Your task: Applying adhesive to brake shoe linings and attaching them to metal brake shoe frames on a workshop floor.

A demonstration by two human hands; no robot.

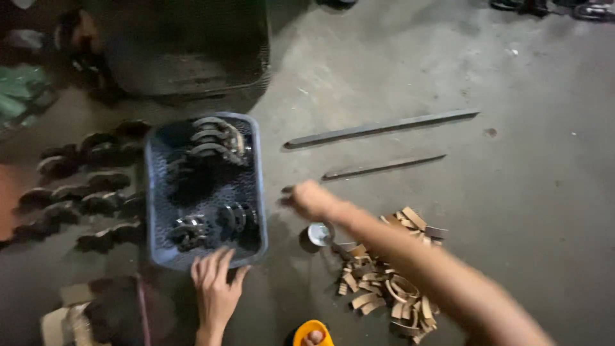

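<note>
left hand rests flat, fingers spread, on the blue crate's near rim; right hand, loosely closed and empty, reaches beside it.

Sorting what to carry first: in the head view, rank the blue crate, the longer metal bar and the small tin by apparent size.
1. blue crate
2. longer metal bar
3. small tin
</note>
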